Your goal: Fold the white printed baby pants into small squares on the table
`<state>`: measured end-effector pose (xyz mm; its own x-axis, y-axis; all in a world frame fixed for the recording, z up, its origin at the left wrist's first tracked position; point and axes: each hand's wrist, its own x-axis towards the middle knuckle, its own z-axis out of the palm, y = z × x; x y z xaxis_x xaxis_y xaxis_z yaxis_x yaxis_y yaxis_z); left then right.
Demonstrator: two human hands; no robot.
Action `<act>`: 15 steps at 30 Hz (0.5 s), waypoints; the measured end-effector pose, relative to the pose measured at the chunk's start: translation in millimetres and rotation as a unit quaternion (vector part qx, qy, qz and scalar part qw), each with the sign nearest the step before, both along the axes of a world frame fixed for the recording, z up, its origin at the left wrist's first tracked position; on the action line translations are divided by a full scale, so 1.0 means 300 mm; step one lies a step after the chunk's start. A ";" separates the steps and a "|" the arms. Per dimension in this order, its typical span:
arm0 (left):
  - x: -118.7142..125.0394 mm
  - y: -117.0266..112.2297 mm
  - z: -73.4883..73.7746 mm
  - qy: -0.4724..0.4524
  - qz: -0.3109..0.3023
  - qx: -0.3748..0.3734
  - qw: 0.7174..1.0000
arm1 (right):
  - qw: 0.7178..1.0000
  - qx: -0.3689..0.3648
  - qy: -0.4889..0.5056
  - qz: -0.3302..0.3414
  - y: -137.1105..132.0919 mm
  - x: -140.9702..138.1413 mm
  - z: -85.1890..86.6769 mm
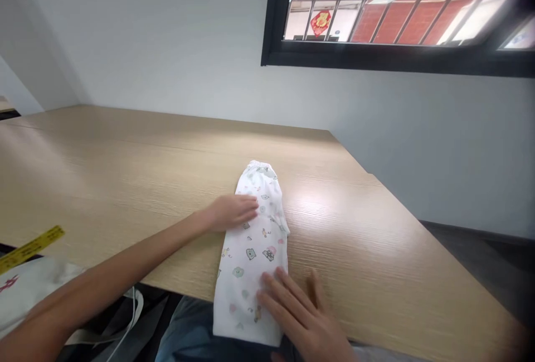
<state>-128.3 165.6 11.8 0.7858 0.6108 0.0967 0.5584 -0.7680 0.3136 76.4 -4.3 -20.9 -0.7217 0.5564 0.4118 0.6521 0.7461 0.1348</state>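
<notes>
A small white garment (254, 245) printed with little cartoon animals lies folded in a long strip on the wooden table (125, 172), its near end hanging over the front edge. My left hand (232, 211) rests flat on the strip's left side, near the middle. My right hand (298, 312) presses palm down on the near right part of the cloth, fingers spread. Neither hand grips the fabric.
A white wall rises behind the table, with a black-framed window (393, 55) at the upper right. A white bag with a yellow tag (31, 247) sits at the lower left beside my lap. The table's right edge drops to a dark floor (480, 261).
</notes>
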 end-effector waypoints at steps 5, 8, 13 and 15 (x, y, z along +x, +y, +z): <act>-0.153 -0.284 0.017 0.049 -0.088 -0.052 0.994 | 0.999 0.023 0.006 -0.025 0.008 0.013 -0.015; -0.187 -0.359 -0.038 0.045 -0.073 -0.011 0.996 | 0.998 0.015 0.062 -0.018 0.017 0.001 -0.013; -0.170 -0.372 -0.090 -0.014 -0.064 0.048 0.997 | 0.990 -0.031 0.136 0.017 0.030 -0.024 0.045; -0.159 -0.384 -0.060 -0.062 -0.071 0.029 0.995 | 0.981 -0.097 0.165 0.033 0.028 -0.033 0.070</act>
<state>-175.9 50.5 -6.2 0.8432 0.4859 0.2300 0.4035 -0.8547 0.3265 66.7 4.0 0.1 -0.6043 0.6032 0.5205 0.5850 0.7794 -0.2242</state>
